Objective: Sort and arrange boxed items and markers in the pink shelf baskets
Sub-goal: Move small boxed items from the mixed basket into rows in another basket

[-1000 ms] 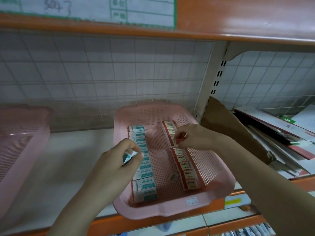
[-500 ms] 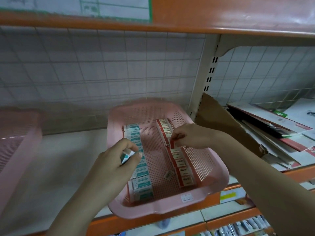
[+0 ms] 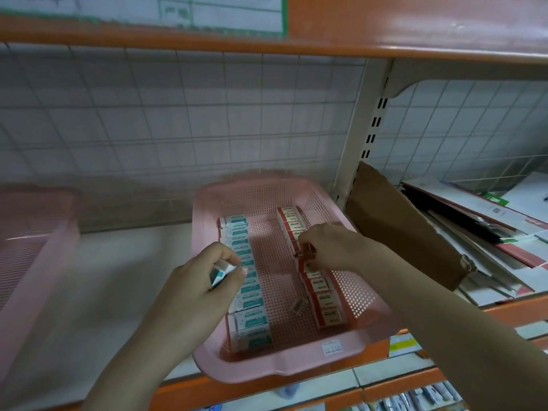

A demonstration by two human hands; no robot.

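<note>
Since the earlier frame we saw little change: the right hand (image 3: 332, 247) had stayed over the red row of boxes (image 3: 323, 295), fingers pinching a red box (image 3: 305, 256) partly raised out of it. The left hand (image 3: 201, 280) gripped a teal-and-white box (image 3: 221, 272) above the teal row (image 3: 247, 289) along the left wall of the pink basket (image 3: 284, 369). A second pink basket (image 3: 32, 232) stood well apart at the left of the shelf (image 3: 124, 280).

Bare forearms, no sleeves visible
</note>
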